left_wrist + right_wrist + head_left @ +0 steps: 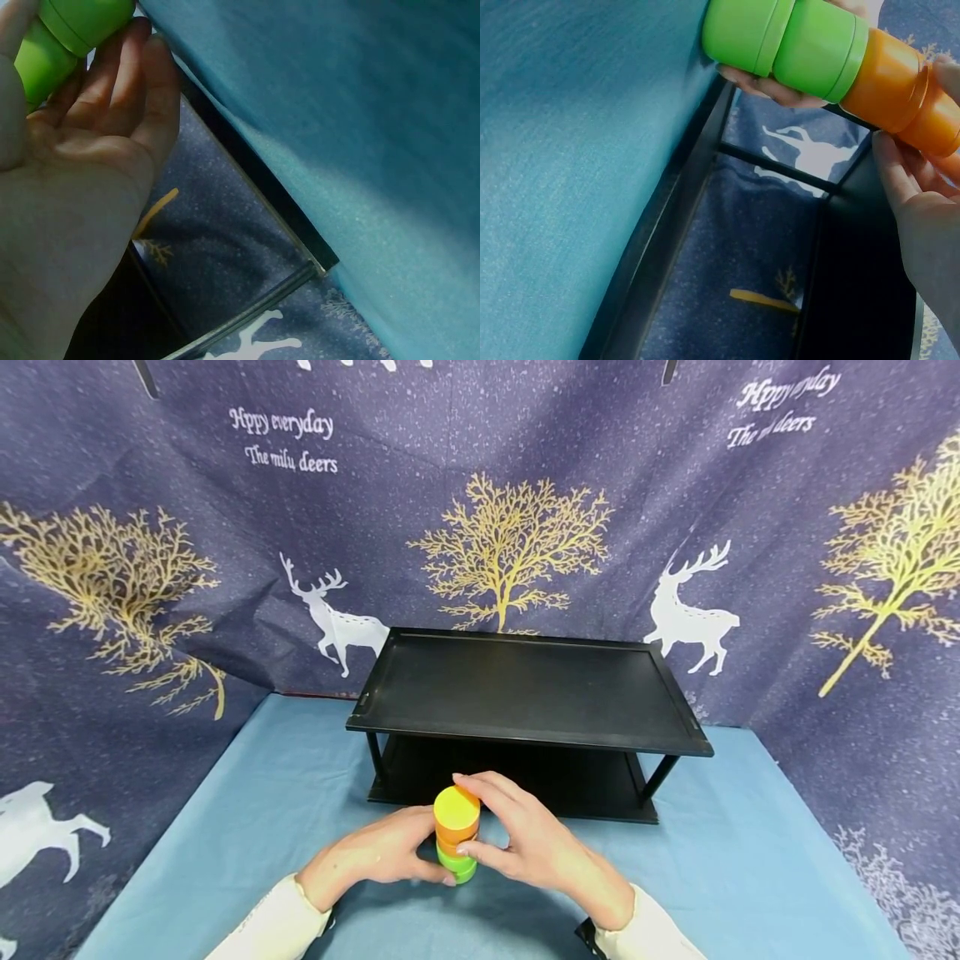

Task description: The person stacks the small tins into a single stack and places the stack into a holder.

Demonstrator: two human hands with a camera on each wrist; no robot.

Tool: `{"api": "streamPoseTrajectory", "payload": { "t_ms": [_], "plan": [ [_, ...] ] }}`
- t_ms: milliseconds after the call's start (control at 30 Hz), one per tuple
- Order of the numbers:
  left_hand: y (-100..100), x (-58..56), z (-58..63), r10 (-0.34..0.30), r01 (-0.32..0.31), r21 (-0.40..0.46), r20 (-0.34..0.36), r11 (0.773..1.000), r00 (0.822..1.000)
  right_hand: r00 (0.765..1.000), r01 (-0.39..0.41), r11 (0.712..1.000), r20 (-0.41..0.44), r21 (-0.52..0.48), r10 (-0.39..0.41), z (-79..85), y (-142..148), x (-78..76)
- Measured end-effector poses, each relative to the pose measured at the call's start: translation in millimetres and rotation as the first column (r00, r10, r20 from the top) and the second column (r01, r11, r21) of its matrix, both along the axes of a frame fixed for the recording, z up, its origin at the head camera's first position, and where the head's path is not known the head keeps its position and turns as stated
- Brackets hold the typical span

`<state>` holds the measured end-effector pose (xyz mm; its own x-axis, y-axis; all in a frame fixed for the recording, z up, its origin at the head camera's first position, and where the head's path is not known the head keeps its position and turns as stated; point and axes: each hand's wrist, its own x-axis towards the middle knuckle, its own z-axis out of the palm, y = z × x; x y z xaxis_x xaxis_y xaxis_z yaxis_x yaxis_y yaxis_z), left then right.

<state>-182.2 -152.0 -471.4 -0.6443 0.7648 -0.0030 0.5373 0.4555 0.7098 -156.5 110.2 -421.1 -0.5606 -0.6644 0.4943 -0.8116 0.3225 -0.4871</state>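
A column of rounded, cup-shaped plastic pieces stands upright on the blue cloth, in front of the black rack. Two green cups [817, 49] form its lower part, and two orange cups [881, 79] sit above them. Seen from over it, the top face [457, 807] looks yellow. My left hand [382, 847] holds the green part from the left, thumb in front and the other fingers behind. From the right, my right hand [528, 843] grips the orange part between thumb and fingers. Parts of the left fingers are hidden behind the column.
Just beyond the hands is a black two-tier rack [517, 689], its lower shelf [517, 777] near the column. Blue cloth [285, 768] covers the table. A dark curtain [360, 527] printed with deer and trees hangs behind and at the sides.
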Motion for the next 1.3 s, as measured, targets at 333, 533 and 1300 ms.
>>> {"api": "streamPoseTrajectory", "payload": {
  "t_ms": [333,533,1300],
  "plan": [
    [0,1.3,1.7,0.0,0.0,-0.011,-0.027,1.0,1.0,0.996,0.036,0.999,0.085,0.019,-0.037,-4.6,2,0.0],
    [0,0.8,1.8,-0.006,0.006,-0.004,-0.027,1.0,1.0,0.992,0.038,0.999,0.116,0.028,-0.041,-8.6,3,-2.0],
    [0,0.1,0.5,-0.01,0.01,0.02,-0.003,1.0,1.0,0.984,-0.038,0.999,0.178,0.018,0.034,-35.9,2,-11.7]
  ]
}}
